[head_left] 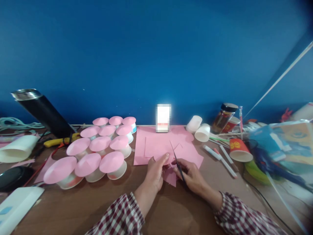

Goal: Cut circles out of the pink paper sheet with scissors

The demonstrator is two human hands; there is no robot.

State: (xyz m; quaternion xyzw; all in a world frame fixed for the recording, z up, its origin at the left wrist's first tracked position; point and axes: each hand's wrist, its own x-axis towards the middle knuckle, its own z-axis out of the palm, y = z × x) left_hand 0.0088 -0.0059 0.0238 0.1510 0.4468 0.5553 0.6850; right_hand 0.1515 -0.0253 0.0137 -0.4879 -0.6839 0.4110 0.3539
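Note:
My left hand (156, 174) is closed around a small piece of pink paper (170, 177), whose jagged lower edge hangs below the fingers. Scissors (180, 169) rest in my right hand (192, 174), their thin dark blades pointing up and away from me. Both hands are close together, and the fingers partly hide the paper and the scissor handles. Behind them lie pink paper sheets (140, 153), one stacked on another. On the left, paper cups (117, 171) stand in rows, each topped with a shallow pink paper cone (111, 162).
A lit, blurred-out phone (163, 119) leans on the blue wall. White cups (202, 132), markers (226, 166), a red cup (240, 150) and a dark-lidded jar (223, 118) are on the right. At left are a black flask (46, 112) and a white power strip (21, 209).

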